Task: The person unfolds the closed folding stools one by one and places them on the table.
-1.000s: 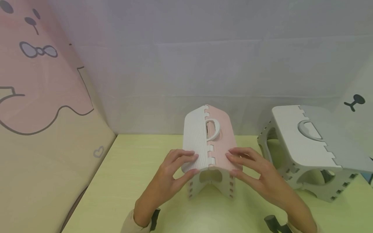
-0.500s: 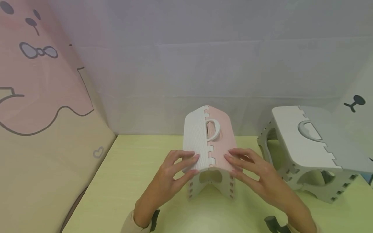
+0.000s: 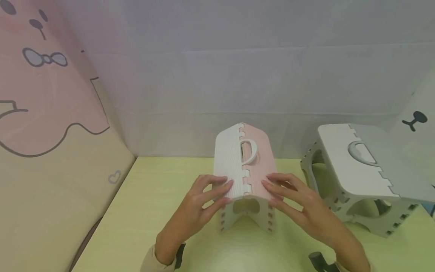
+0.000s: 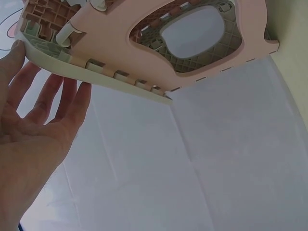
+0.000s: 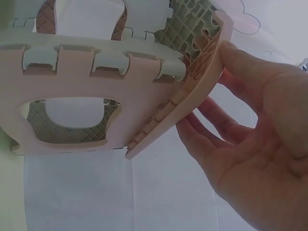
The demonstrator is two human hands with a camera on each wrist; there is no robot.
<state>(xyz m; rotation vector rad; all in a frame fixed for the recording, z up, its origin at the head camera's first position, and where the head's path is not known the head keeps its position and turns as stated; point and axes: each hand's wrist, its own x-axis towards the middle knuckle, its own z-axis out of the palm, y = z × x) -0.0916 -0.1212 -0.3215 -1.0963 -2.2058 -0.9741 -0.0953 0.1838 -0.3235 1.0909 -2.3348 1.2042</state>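
Observation:
A small folding stool with a white and pink top stands partly folded on the table, its two top halves sloping down from the centre hinge like a roof. Its white loop handle lies over the pink half. At the near corner of the white half, my left hand pinches the edge, thumb at the front rim and fingers on top. My right hand grips the pink half's near corner likewise. In the right wrist view, the ribbed underside and pink leg panel show, the legs angled inward.
A larger white and grey folding stool stands unfolded at right, near my right forearm. The pale yellow-green table meets a grey-white cloth behind and a printed cloth at left. Something blue shows at the right edge.
Fingers of both hands have shifted very slightly on the top. The stool's fold angle looks the same.

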